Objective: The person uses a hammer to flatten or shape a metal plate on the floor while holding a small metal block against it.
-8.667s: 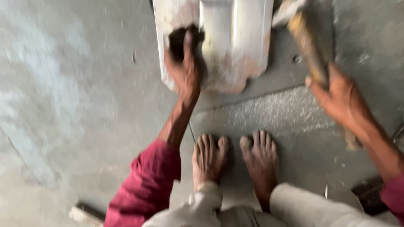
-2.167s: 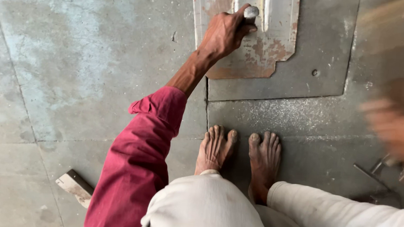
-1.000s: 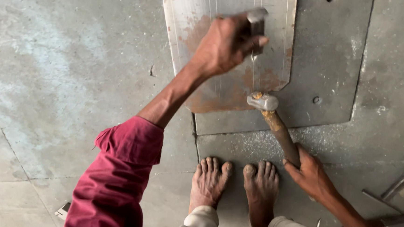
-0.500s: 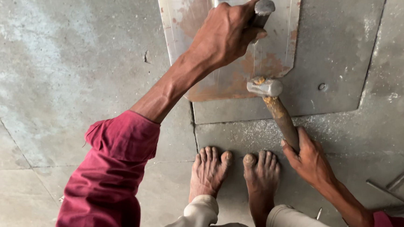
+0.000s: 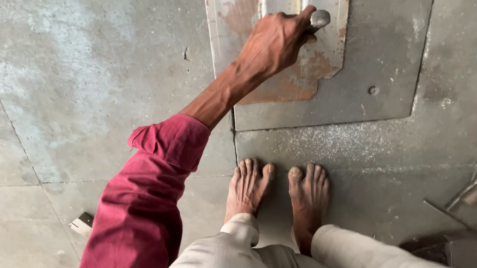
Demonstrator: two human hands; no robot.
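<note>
Concrete floor point(image 5: 76, 85) fills the view, and on it lies a big grey steel plate point(image 5: 385, 77) with a bolt head showing near its middle. On top of that plate sits the sheet point(image 5: 276, 59), pale metal with rust-brown patches across its lower half and a notched corner at the right edge. It lies flat, its top end running out of view. The left hand point(image 5: 274, 42) reaches out over it, red sleeve point(image 5: 146, 194) pushed up the forearm, fingers clenched round a punch point(image 5: 319, 17) whose rounded grey head pokes out past the knuckles. The tip is hidden, so any mark it makes is hidden too. Bare feet point(image 5: 279, 197) stand at the plate's near edge. The right hand is nowhere in view. The punch looks set and waiting for a blow; the sheet shows no finished hole that I can see.
</note>
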